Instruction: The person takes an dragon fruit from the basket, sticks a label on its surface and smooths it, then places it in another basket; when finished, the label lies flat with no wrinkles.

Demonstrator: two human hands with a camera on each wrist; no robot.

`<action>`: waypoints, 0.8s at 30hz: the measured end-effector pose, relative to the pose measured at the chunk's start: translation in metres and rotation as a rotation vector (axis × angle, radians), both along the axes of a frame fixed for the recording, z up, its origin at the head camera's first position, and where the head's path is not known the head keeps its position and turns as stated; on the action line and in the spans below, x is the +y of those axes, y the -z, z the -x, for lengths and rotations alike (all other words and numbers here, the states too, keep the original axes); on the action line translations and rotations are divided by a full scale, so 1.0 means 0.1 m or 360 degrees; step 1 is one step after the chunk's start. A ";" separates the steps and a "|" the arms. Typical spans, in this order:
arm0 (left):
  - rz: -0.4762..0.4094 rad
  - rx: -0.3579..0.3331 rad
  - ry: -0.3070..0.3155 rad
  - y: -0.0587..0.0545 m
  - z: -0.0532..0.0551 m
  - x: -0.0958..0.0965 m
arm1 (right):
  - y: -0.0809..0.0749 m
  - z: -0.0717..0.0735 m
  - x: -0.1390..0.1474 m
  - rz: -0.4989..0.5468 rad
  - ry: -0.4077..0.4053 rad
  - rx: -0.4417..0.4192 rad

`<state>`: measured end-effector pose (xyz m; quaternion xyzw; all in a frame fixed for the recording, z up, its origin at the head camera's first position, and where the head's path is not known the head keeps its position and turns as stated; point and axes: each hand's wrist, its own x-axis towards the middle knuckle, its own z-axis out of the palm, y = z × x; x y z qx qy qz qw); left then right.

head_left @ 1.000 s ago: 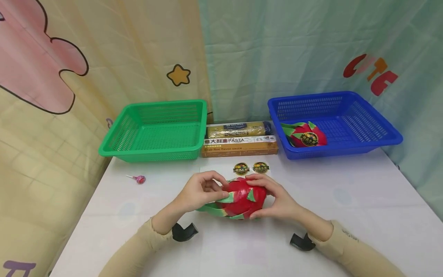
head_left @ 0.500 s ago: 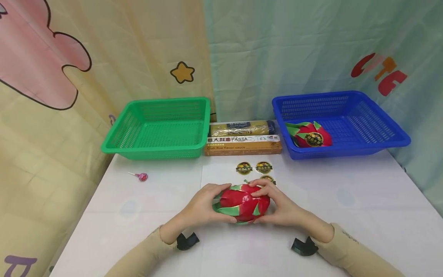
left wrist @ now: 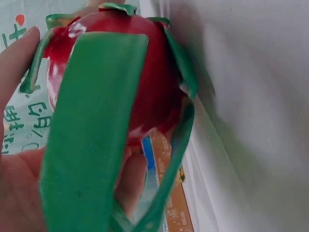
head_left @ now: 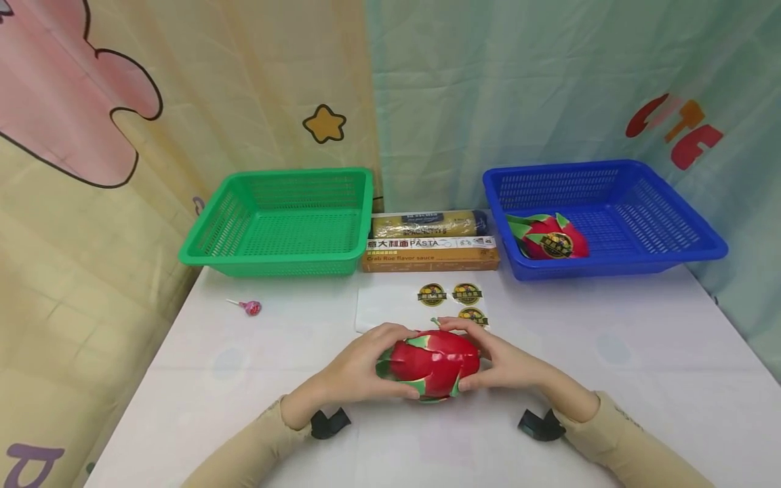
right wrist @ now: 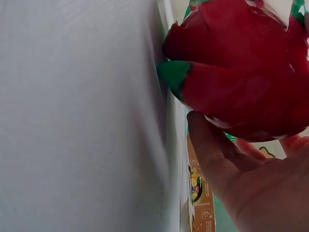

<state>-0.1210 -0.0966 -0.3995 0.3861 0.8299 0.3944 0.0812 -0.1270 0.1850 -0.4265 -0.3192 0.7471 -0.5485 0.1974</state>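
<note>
A red dragon fruit [head_left: 436, 359] with green leaf tips is held between both hands near the middle of the table. My left hand [head_left: 360, 366] grips its leafy end, fingers over the top and thumb along the near side. On the other end, my right hand [head_left: 509, 359] curls its fingers and thumb round the fruit. Long green leaves [left wrist: 96, 130] point toward the wrist in the left wrist view. The right wrist view has the fruit's smooth red end [right wrist: 251, 72] above the right fingers. Just behind the fruit lies a white sheet [head_left: 387, 305] with round stickers [head_left: 467, 293].
A green basket [head_left: 274, 264] stands back left. The blue basket [head_left: 616, 254] at back right contains another dragon fruit [head_left: 549, 237] bearing a round sticker. Between them lie a pasta box [head_left: 430, 257] and a spaghetti pack [head_left: 427, 224]. A lollipop [head_left: 250, 308] lies on the left.
The left hand went from pinching a green leaf to gripping the fruit's left end. The fruit has turned and come slightly nearer; a third sticker on the sheet is now uncovered.
</note>
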 end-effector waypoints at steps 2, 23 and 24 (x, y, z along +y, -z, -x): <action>0.0001 -0.0017 -0.0008 -0.01 0.02 -0.02 | 0.00 0.01 0.01 -0.0008 -0.0022 -0.0005; -0.0145 -0.0223 -0.0010 -0.24 0.37 -0.37 | -0.15 0.23 0.23 0.0041 0.0044 0.0019; -0.0149 -0.0239 -0.0016 -0.27 0.42 -0.39 | -0.17 0.26 0.25 0.0043 0.0077 0.0017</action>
